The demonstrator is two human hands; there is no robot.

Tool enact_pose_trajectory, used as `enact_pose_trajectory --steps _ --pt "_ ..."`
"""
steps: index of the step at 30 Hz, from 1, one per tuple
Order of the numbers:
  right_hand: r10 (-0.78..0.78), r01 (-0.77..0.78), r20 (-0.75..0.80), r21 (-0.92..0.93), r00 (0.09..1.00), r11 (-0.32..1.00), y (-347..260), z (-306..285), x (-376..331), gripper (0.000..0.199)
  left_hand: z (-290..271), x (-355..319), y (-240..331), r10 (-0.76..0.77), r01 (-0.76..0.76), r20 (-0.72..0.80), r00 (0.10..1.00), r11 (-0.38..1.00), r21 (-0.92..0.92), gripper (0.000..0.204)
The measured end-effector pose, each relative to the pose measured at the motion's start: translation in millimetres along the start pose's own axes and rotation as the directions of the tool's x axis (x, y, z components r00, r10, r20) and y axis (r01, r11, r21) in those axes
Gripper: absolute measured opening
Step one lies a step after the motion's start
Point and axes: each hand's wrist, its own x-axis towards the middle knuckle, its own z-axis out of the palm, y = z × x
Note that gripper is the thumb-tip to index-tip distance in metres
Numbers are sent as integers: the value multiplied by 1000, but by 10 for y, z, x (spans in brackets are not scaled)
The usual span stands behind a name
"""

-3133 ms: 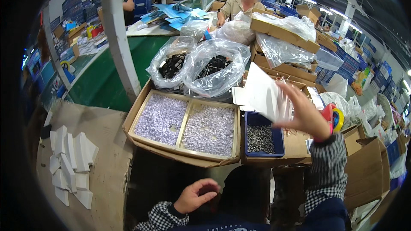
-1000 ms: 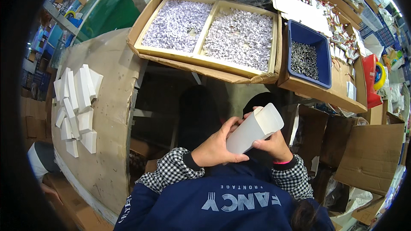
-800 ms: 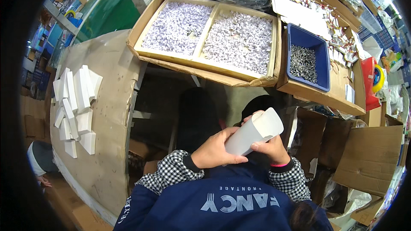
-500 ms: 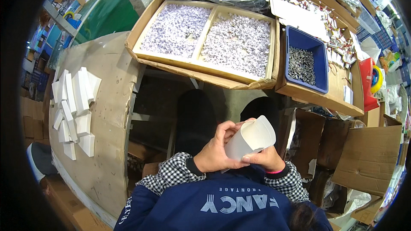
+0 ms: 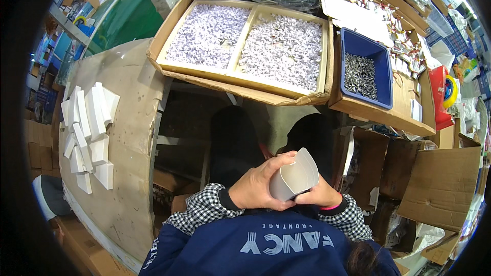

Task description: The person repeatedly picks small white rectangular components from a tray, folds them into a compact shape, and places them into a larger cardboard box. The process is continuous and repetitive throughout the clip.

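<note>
Between both hands I hold a white, hollow, open-ended plastic sleeve [image 5: 296, 178] with rounded corners, close in front of my chest. My left hand [image 5: 261, 185] wraps around its left side, thumb and fingers gripping the wall. From the right, my right hand [image 5: 322, 193] closes on the lower right side of the sleeve; some of its fingers are hidden behind it. The opening faces up toward me and shows a pale inside. On the table at my left lies a loose pile of white wedge-shaped pieces [image 5: 91, 122].
Ahead, a cardboard box holds a cream two-part tray [image 5: 236, 69] of small white parts. Beside it stands a blue bin [image 5: 393, 79] of metal screws. A cardboard-topped table [image 5: 130, 174] is at left; open cartons [image 5: 434, 189] stand at right. A red and yellow tape dispenser [image 5: 440, 97] sits beyond.
The sleeve has come slightly lower and left and turned more upright, its opening now facing more toward me. Both hands have shifted their hold around it.
</note>
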Motion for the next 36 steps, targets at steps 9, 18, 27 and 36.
enact_pose_trajectory --steps 9,18,27,36 --pt "-26 50 -151 161 988 986 63 188 16 95 53 -33 61 2 7 -92 996 995 98 90" --pt "-39 119 -352 208 935 971 -86 293 -11 61 135 24 131 69 9 -181 981 916 401 87" --pt "-438 208 -381 -513 814 833 -26 310 -48 40 110 22 142 -98 164 -197 975 922 351 88" --pt "-597 362 44 -829 801 426 -235 119 29 39 97 -24 194 -225 270 -178 958 916 296 93"
